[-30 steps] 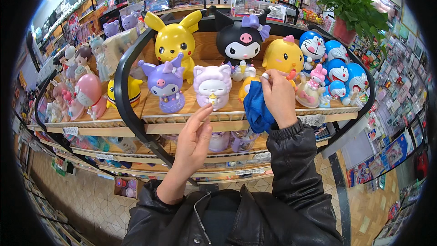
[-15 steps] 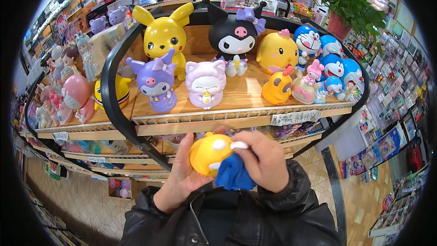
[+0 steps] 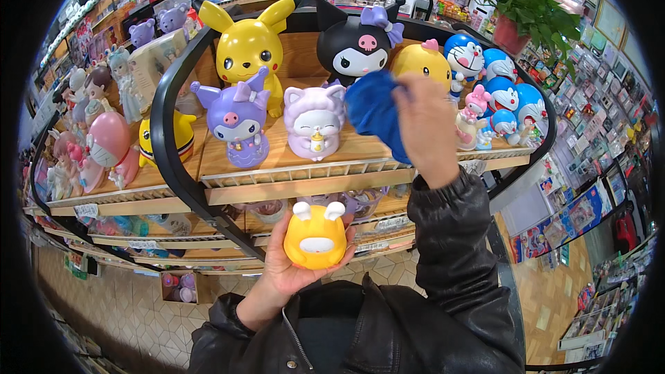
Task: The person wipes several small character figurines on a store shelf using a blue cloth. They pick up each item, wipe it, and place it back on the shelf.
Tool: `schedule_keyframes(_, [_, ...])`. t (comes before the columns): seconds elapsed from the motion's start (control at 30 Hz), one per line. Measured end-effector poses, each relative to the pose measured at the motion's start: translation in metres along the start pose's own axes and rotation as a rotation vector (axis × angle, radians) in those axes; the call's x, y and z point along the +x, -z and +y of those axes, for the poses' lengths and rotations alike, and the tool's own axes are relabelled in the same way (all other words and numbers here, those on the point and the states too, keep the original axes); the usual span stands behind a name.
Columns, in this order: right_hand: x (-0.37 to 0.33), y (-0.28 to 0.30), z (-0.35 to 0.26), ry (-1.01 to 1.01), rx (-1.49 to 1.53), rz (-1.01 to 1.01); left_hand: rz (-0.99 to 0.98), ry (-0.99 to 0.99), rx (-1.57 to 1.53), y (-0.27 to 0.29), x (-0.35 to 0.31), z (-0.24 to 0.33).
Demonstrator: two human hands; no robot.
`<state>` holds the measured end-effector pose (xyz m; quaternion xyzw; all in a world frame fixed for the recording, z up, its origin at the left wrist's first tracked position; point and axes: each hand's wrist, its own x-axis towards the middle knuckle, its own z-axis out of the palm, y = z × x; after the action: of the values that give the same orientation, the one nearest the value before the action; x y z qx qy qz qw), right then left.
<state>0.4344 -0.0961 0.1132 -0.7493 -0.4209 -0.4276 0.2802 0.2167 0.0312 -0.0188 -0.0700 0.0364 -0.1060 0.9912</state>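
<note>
Upright in my left hand [image 3: 280, 263] rests a small yellow-orange figurine [image 3: 315, 241] with two white ears and a white oval patch; my fingers wrap round its sides and base. My right hand [image 3: 431, 125] is raised at the shelf's right half, closed on a blue cloth [image 3: 377, 107] that hangs down and looks blurred. Behind the cloth, the black figure [image 3: 357, 48] and the yellow chick figure [image 3: 422, 62] are partly covered. Left of the cloth stand a pale lilac figure [image 3: 315, 125] and a purple figure [image 3: 239, 121].
A wooden display shelf [image 3: 298, 180] with a black curved rail [image 3: 164, 125] spans the front. On it stand a big yellow long-eared figure [image 3: 249, 45] and several blue-and-white figures [image 3: 502, 93]. A potted plant [image 3: 512, 28] is at the back right, a box [image 3: 181, 287] on the floor.
My right hand has left the yellow-orange figurine and lifted the cloth up and right over the shelf. The figurine, still in my left hand, has been turned upright.
</note>
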Motion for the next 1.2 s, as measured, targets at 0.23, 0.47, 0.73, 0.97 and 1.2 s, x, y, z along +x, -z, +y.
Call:
schedule_keyframes(0.23, [-0.011,-0.05,0.022,-0.004,0.237,-0.727,-0.021,0.002,-0.049,0.005,0.0,0.004])
schedule_keyframes(0.47, [0.0,-0.066,0.027,-0.001,0.112,-0.992,-0.071,0.0,0.044,0.005,0.001,0.008])
schedule_keyframes(0.73, [0.005,-0.031,0.028,-0.032,0.246,-1.186,-0.065,0.006,0.011,0.0,0.002,0.015])
schedule_keyframes(0.97, [-0.001,-0.054,0.029,-0.079,-0.008,-0.972,-0.047,-0.009,0.048,0.002,0.005,0.02])
schedule_keyframes(1.2, [0.003,-0.082,0.018,-0.136,-0.237,-0.994,-0.047,0.036,0.009,-0.002,-0.001,0.016])
